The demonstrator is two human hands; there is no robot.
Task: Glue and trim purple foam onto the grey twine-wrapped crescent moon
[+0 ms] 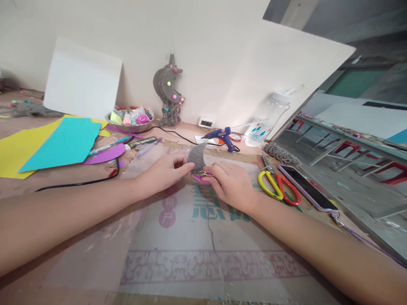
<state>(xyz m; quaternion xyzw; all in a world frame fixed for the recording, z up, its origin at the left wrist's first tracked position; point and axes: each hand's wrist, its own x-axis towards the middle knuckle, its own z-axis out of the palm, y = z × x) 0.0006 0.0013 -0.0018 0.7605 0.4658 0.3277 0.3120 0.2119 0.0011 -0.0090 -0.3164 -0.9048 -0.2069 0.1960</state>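
Between my hands is a pointed, curved piece wrapped in grey yarn (pixel 197 156), with a bit of purple showing at its lower end. My left hand (pixel 167 170) pinches its left side between thumb and fingers. On the lower right, my right hand (pixel 229 183) is closed on the same piece, where the purple part (pixel 201 179) pokes out. Beneath both hands lies a clear plastic sheet over printed cardboard (pixel 190 237). A thin strand of yarn runs rightward from near my right hand.
Scissors (pixel 280 186), a phone (pixel 308 187) and grey yarn (pixel 281 153) lie to the right. A blue glue gun (pixel 222 136), clock (pixel 206 122) and bottle (pixel 270 116) stand behind. Left are coloured sheets (pixel 63 142) and a metal bowl (pixel 129 120). A grey moon ornament (pixel 168 87) hangs on the wall.
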